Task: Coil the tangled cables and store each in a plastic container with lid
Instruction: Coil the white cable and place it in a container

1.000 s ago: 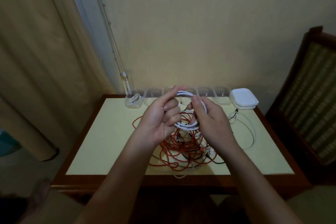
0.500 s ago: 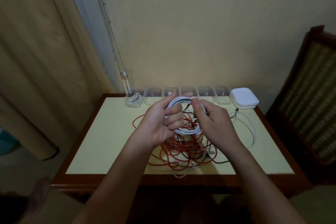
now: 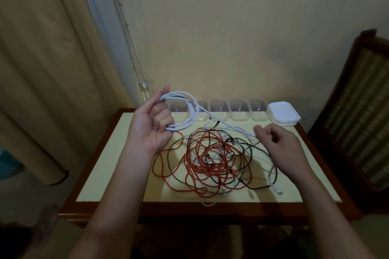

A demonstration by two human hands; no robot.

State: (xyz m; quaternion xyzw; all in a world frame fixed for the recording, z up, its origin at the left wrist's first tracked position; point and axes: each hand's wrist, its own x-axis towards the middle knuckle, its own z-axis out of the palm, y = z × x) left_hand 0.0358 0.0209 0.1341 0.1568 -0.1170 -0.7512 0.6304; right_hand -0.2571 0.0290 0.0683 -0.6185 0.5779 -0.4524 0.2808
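My left hand (image 3: 152,127) holds a coiled white cable (image 3: 189,111) up above the table's far left. A loose tail of that cable runs right and down to my right hand (image 3: 280,143), which pinches it between thumb and fingers. Below both hands a tangle of red, black and white cables (image 3: 212,160) lies on the cream tabletop (image 3: 109,164). A row of clear plastic containers (image 3: 239,111) stands along the far edge, partly hidden behind the coil. A stack of white lids (image 3: 283,112) sits at the row's right end.
The table has a dark wooden rim (image 3: 189,212). A curtain (image 3: 42,69) hangs at the left, with a thin cord (image 3: 134,65) down the wall. A wooden chair with a woven back (image 3: 362,101) stands close to the table's right side.
My hands have drawn apart. The left lifted the white coil up and left; the right slid out to the right along the cable's tail. The tangle underneath is now uncovered.
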